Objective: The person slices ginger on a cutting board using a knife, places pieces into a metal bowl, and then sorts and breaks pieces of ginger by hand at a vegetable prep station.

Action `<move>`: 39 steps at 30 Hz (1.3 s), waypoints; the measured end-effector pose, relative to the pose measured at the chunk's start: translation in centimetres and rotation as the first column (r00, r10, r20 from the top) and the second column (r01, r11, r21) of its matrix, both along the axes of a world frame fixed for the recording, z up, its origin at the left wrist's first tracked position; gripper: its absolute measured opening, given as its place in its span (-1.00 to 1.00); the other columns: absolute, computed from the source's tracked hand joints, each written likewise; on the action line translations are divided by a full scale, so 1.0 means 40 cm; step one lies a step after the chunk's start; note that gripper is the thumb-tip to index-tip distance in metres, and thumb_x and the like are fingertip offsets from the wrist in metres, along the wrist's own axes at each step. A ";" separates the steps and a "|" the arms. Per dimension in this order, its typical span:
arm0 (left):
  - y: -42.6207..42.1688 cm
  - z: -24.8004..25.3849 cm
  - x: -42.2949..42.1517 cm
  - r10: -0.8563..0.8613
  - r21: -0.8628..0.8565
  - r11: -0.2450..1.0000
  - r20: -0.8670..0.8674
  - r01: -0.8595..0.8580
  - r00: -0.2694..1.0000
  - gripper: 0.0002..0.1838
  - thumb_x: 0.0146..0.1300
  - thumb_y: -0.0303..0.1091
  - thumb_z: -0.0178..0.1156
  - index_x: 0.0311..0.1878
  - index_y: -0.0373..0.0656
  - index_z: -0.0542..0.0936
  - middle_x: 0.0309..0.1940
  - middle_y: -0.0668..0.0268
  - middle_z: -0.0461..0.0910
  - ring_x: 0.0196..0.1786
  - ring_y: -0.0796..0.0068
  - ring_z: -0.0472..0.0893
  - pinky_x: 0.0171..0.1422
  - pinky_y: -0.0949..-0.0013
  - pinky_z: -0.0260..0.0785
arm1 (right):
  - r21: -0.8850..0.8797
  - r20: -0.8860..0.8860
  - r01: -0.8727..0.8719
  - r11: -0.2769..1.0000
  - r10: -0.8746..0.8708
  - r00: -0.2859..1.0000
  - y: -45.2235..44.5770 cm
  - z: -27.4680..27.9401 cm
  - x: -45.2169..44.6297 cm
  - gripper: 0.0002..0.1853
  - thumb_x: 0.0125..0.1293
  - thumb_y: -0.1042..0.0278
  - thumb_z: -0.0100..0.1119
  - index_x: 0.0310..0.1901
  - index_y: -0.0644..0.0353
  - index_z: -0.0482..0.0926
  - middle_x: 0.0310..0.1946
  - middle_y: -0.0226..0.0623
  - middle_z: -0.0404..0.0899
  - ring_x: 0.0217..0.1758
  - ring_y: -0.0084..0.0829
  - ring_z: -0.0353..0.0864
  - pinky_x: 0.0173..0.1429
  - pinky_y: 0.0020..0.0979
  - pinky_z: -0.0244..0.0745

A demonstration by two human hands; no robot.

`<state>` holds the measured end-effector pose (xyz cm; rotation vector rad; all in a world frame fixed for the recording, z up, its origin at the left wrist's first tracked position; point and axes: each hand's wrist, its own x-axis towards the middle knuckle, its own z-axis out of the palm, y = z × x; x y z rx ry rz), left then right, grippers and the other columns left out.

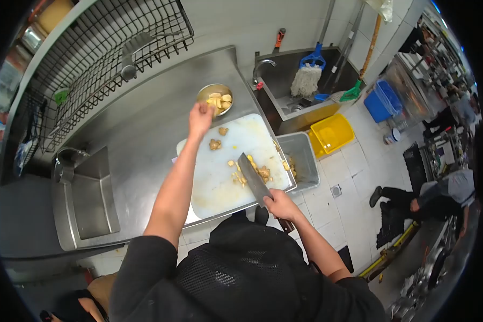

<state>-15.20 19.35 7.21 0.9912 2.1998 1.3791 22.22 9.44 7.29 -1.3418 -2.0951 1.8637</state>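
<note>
My right hand point(282, 204) grips a cleaver point(254, 179) by its dark handle. The blade lies across a white cutting board point(214, 188), beside peelings and small cut bits. Under the blade's right side is a knobbly piece of ginger point(264, 173). Two more ginger lumps, one small point(223, 131) and one larger point(214, 144), sit farther up the board. My left hand point(200, 119) reaches to the near left rim of a metal bowl point(204, 92) holding peeled yellow ginger pieces point(222, 102). Its fingertips are blurred, and whether they hold a piece is unclear.
Right of the board, a grey bin point(309, 161) holds peelings below the counter edge. A yellow bucket point(333, 135) stands behind it. Mops lean in the corner sink point(282, 102). A small sink point(94, 201) is at left, under a wire rack point(99, 64). Other people are far right and lower left.
</note>
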 end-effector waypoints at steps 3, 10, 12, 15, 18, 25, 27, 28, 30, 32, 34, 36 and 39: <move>0.025 0.065 0.009 -0.191 -0.244 0.961 -0.258 0.127 0.947 -0.52 0.34 -0.09 0.33 0.14 -0.28 0.64 0.00 -0.04 0.72 0.09 0.04 0.71 0.20 0.11 0.52 | -0.017 -0.026 0.081 0.997 -0.082 0.996 -0.016 0.014 -0.009 -0.75 0.50 0.30 0.06 -0.16 0.40 0.48 -0.61 -0.22 0.52 -0.71 -0.42 0.51 -0.58 -0.28 0.42; -0.348 0.015 0.299 -0.820 -0.245 0.512 -0.425 0.823 0.384 -0.36 0.49 -0.03 0.13 0.44 -0.31 0.40 0.49 -0.04 0.36 0.56 0.02 0.31 0.63 0.07 0.13 | -0.298 -0.176 0.314 0.901 -0.375 0.910 -0.022 0.033 -0.060 -0.85 0.45 0.38 0.13 -0.10 0.29 0.55 -0.61 -0.42 0.48 -0.70 -0.57 0.42 -0.60 -0.44 0.39; -0.387 -0.044 0.291 -0.834 -0.281 0.510 -0.394 0.813 0.387 -0.35 0.50 -0.03 0.11 0.46 -0.32 0.38 0.50 -0.03 0.34 0.58 0.03 0.28 0.65 0.06 0.10 | -0.316 -0.167 0.328 0.890 -0.392 0.905 -0.018 0.055 -0.051 -0.86 0.45 0.39 0.14 -0.12 0.28 0.56 -0.61 -0.42 0.48 -0.70 -0.57 0.42 -0.61 -0.45 0.38; -0.413 -0.069 0.269 -0.814 -0.319 0.555 -0.400 0.768 0.421 -0.39 0.51 -0.09 0.11 0.43 -0.36 0.39 0.48 -0.03 0.37 0.56 0.02 0.31 0.63 0.06 0.14 | -0.287 -0.151 0.369 0.884 -0.422 0.894 -0.014 0.063 -0.008 -0.88 0.43 0.39 0.15 -0.16 0.26 0.56 -0.62 -0.41 0.49 -0.72 -0.58 0.40 -0.62 -0.46 0.33; -0.382 -0.074 0.231 -0.684 -0.210 0.704 -0.456 0.678 0.569 -0.51 0.46 -0.20 0.17 0.30 -0.35 0.51 0.33 -0.03 0.52 0.41 -0.01 0.46 0.53 0.04 0.25 | -0.271 -0.157 0.398 0.876 -0.448 0.880 0.003 0.087 0.044 -0.90 0.44 0.37 0.14 -0.13 0.21 0.54 -0.64 -0.42 0.47 -0.76 -0.57 0.38 -0.64 -0.49 0.32; -0.283 -0.058 0.360 -0.719 -0.179 0.671 -0.394 0.719 0.573 -0.74 0.30 -0.35 0.29 0.02 -0.23 0.67 0.02 0.17 0.67 0.13 0.08 0.56 0.22 0.05 0.36 | -0.263 -0.129 0.398 0.879 -0.441 0.888 0.049 0.101 0.134 -0.86 0.45 0.34 0.15 -0.11 0.23 0.55 -0.63 -0.43 0.46 -0.72 -0.58 0.40 -0.62 -0.46 0.35; -0.255 -0.057 0.407 -0.729 -0.214 0.653 -0.439 0.726 0.526 -0.73 0.28 -0.36 0.30 0.01 -0.21 0.67 0.02 0.20 0.67 0.14 0.10 0.55 0.20 0.08 0.36 | -0.261 -0.129 0.372 0.891 -0.414 0.901 0.065 0.092 0.155 -0.85 0.45 0.34 0.15 -0.10 0.23 0.55 -0.63 -0.43 0.46 -0.71 -0.58 0.40 -0.62 -0.46 0.35; -0.242 -0.073 0.425 -0.763 -0.316 0.616 -0.466 0.722 0.447 -0.72 0.26 -0.35 0.31 0.01 -0.21 0.67 0.02 0.20 0.67 0.15 0.11 0.55 0.20 0.09 0.35 | -0.282 -0.121 0.363 0.888 -0.408 0.905 0.069 0.087 0.169 -0.85 0.45 0.34 0.15 -0.10 0.24 0.55 -0.62 -0.44 0.46 -0.71 -0.58 0.40 -0.61 -0.45 0.35; -0.219 -0.074 0.443 -0.791 -0.421 0.584 -0.486 0.694 0.371 -0.71 0.24 -0.35 0.32 0.01 -0.20 0.67 0.02 0.21 0.67 0.15 0.13 0.54 0.21 0.11 0.34 | -0.316 -0.101 0.341 0.885 -0.389 0.916 0.076 0.075 0.195 -0.86 0.46 0.34 0.14 -0.12 0.23 0.55 -0.62 -0.44 0.46 -0.71 -0.58 0.41 -0.61 -0.45 0.36; -0.198 -0.046 0.441 -0.824 -0.486 0.566 -0.343 0.666 0.451 -0.67 0.18 -0.35 0.36 0.01 -0.22 0.67 0.01 0.17 0.65 0.17 0.08 0.54 0.25 0.09 0.36 | -0.337 -0.108 0.294 0.895 -0.347 0.932 0.090 0.051 0.223 -0.86 0.46 0.34 0.14 -0.12 0.22 0.55 -0.63 -0.44 0.46 -0.71 -0.59 0.41 -0.61 -0.45 0.36; -0.209 -0.035 0.417 -0.699 -0.366 0.715 -0.351 0.596 0.623 -0.66 0.17 -0.35 0.36 0.01 -0.24 0.65 -0.01 0.14 0.64 0.18 0.05 0.54 0.28 0.08 0.36 | -0.330 -0.089 0.219 0.918 -0.261 0.961 0.101 0.042 0.233 -0.86 0.48 0.34 0.11 -0.11 0.22 0.56 -0.64 -0.43 0.45 -0.71 -0.59 0.40 -0.61 -0.45 0.35; -0.243 -0.017 0.378 -0.441 -0.208 0.896 -0.300 0.393 0.846 -0.63 0.12 -0.38 0.40 -0.02 -0.29 0.58 -0.07 0.02 0.63 0.12 -0.04 0.58 0.27 0.09 0.44 | -0.275 -0.095 0.178 0.945 -0.211 0.973 0.099 0.038 0.231 -0.85 0.49 0.33 0.10 -0.11 0.23 0.55 -0.64 -0.45 0.43 -0.71 -0.63 0.38 -0.62 -0.46 0.32; -0.322 0.012 0.329 -0.246 -0.281 0.941 -0.185 0.188 0.952 -0.62 0.12 -0.41 0.44 -0.04 -0.29 0.54 -0.11 -0.01 0.63 -0.02 -0.03 0.63 0.12 0.10 0.51 | -0.186 -0.069 0.128 0.974 -0.143 0.987 0.107 0.008 0.224 -0.79 0.50 0.30 0.07 -0.09 0.30 0.55 -0.63 -0.24 0.53 -0.67 -0.36 0.52 -0.54 -0.27 0.43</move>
